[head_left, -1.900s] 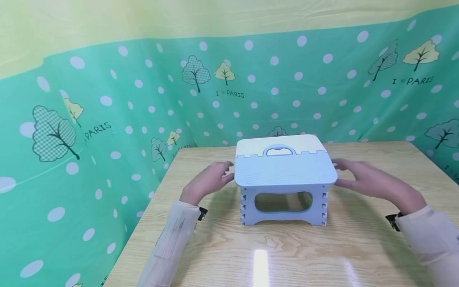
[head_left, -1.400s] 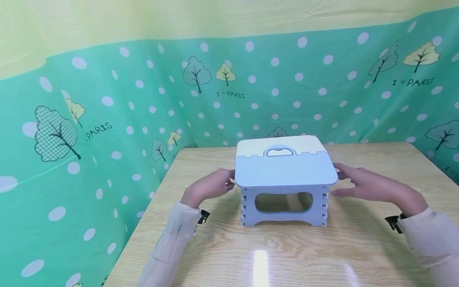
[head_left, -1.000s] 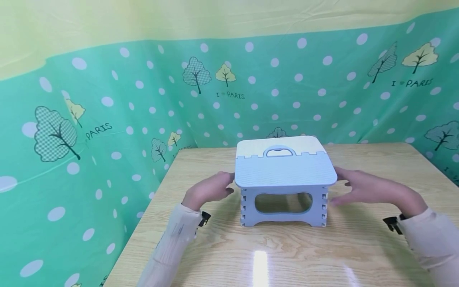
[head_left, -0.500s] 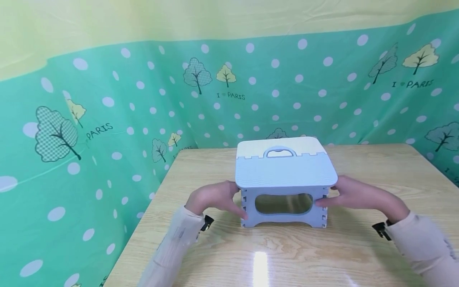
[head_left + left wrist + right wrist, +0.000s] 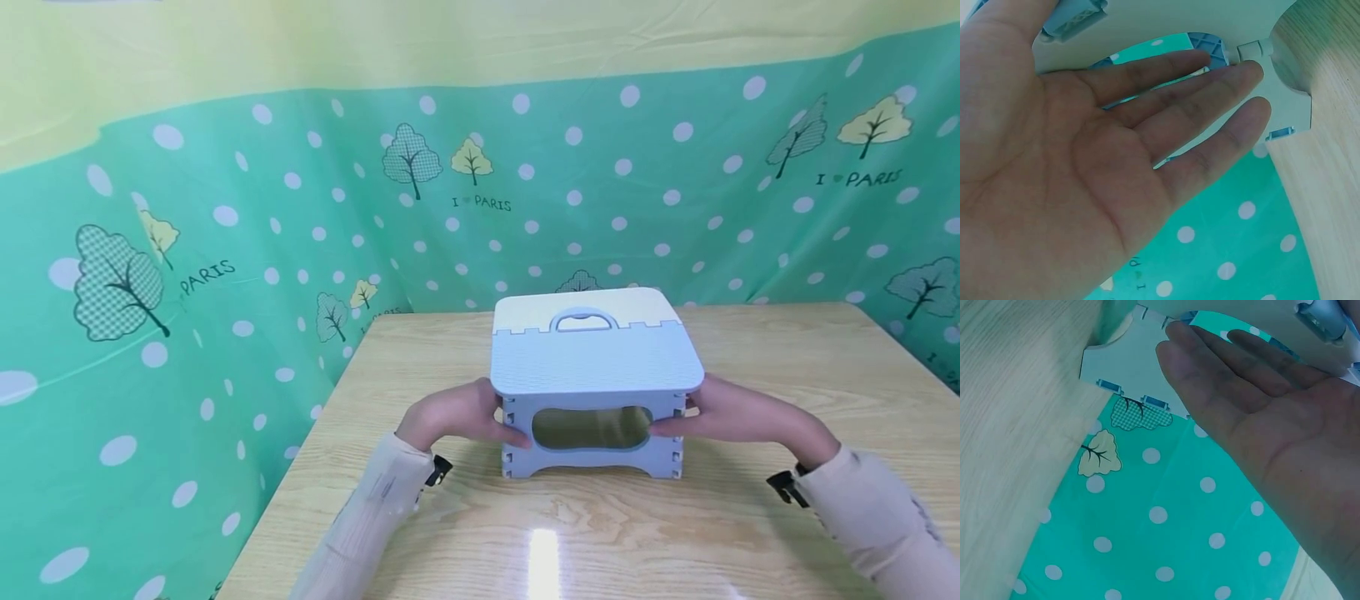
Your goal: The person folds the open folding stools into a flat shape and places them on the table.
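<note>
A light blue and white folding step stool (image 5: pixel 596 358) stands upright, its carry handle (image 5: pixel 585 317) set into the top. My left hand (image 5: pixel 455 413) is at its left side, the thumb (image 5: pixel 512 436) laid across the front leg panel. Opposite it, my right hand (image 5: pixel 738 410) has its thumb (image 5: pixel 670 427) on the front panel beside the oval cutout. The left wrist view shows long, nearly straight fingers (image 5: pixel 1191 112) overlapping the stool's side (image 5: pixel 1297 115). Lightly bent fingers (image 5: pixel 1210 369) lie before the stool's side (image 5: pixel 1129 362) in the right wrist view. From the head, both hands' fingertips are hidden.
The stool rests on a wood-grain table (image 5: pixel 600 533) with a bright light reflection near the front. A green dotted curtain (image 5: pixel 525 200) with printed trees hangs behind the table and along its left. Both sleeves (image 5: pixel 375 517) are pale, with black straps at the cuffs.
Both hands have come in and down from beside the stool's top to its legs. Their thumbs now lie on the front panel. The stool has stayed in place.
</note>
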`<state>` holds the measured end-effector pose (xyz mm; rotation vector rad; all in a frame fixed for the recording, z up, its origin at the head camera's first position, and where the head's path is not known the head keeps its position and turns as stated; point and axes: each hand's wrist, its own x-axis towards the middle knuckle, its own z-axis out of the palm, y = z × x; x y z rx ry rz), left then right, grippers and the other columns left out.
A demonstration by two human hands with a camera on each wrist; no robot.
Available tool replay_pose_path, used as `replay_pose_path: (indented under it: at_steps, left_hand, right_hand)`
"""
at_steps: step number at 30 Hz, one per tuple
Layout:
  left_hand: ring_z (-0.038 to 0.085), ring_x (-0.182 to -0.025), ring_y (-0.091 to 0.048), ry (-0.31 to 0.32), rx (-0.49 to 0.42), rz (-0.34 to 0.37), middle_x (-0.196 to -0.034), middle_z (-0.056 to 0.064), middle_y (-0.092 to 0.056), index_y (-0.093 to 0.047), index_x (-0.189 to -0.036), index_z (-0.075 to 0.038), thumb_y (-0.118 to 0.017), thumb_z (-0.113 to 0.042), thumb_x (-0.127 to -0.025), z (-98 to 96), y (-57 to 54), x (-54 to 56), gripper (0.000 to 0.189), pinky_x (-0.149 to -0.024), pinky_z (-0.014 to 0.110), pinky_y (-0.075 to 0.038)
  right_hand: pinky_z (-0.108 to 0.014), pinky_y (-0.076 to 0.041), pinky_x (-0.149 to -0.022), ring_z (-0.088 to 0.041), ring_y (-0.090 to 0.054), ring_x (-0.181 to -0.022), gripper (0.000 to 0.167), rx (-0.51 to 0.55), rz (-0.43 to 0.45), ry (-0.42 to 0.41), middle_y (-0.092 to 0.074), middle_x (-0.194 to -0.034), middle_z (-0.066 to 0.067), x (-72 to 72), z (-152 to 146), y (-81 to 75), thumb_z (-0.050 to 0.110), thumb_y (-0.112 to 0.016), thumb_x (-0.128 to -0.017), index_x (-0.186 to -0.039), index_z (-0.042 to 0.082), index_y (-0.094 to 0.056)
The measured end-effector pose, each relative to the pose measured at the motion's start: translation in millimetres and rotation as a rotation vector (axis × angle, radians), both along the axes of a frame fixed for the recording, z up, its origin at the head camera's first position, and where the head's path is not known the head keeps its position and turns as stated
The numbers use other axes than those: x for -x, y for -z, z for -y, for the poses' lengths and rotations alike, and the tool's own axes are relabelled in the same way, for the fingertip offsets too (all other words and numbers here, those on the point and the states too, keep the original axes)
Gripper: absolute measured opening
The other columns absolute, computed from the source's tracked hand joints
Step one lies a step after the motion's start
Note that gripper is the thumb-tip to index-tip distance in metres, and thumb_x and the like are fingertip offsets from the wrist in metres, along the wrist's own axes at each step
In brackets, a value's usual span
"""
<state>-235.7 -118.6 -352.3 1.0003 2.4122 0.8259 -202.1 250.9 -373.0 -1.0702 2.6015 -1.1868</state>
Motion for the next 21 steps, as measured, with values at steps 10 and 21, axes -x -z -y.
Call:
replay_pose_path:
  at_steps: [10, 21]
  left_hand:
    - [0.010, -0.120, -0.052, 0.029, -0.045, -0.003, -0.136, -0.006, -0.052, -0.035, -0.144, -0.030, -0.088, -0.023, -0.076, 0.6, 2.7, 4.6, 0.086, -0.100, 0.028, -0.046]
    - [0.011, -0.128, -0.047, 0.034, -0.080, -0.003, -0.142, -0.006, -0.048, -0.031, -0.147, -0.032, -0.089, -0.020, -0.074, 0.5, 4.8, 8.7, 0.094, -0.106, 0.031, -0.043]
  right_hand:
    - [-0.028, -0.049, -0.093, -0.018, -0.032, -0.130, 0.110, 0.036, 0.003, 0.008, -0.014, -0.159, -0.008, 2.3, 3.6, 0.0, 0.026, -0.083, -0.082, -0.159, 0.032, -0.003]
    - [-0.033, -0.054, -0.086, -0.025, -0.035, -0.124, 0.108, 0.067, 0.036, 0.008, -0.018, -0.157, -0.010, 4.3, 4.6, 1.4, 0.022, -0.083, -0.082, -0.158, 0.033, -0.006]
